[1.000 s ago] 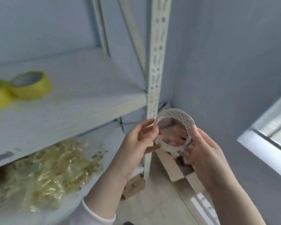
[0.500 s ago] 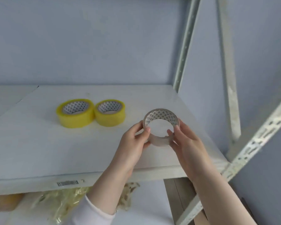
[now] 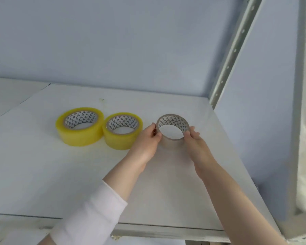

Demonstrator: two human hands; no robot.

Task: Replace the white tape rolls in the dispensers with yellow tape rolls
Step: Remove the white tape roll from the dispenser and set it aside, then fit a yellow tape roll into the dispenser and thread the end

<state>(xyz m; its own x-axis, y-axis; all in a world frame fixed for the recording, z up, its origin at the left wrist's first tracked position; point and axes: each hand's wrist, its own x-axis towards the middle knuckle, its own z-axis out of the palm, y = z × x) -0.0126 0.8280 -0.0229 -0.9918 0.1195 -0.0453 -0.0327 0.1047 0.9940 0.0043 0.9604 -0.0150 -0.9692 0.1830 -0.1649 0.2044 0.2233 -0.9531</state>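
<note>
A thin, nearly used-up white tape roll [image 3: 173,121] with a patterned core sits on the white shelf [image 3: 42,165]. My left hand [image 3: 147,140] pinches its left side and my right hand [image 3: 195,140] pinches its right side. Two yellow tape rolls lie flat just to the left: a larger yellow roll [image 3: 79,133] and a smaller yellow roll [image 3: 121,140], touching each other. My left hand is close to the smaller one. No dispenser is in view.
The shelf's front edge [image 3: 148,230] runs along the bottom. A perforated metal upright [image 3: 231,55] stands at the back right corner and a second post [image 3: 304,121] at the far right. A blue wall closes the back and right side.
Both hands carried the white roll from in front of the rack, up over the shelf, and lowered it beside the yellow rolls. The view swung from the rack's side to the shelf top.
</note>
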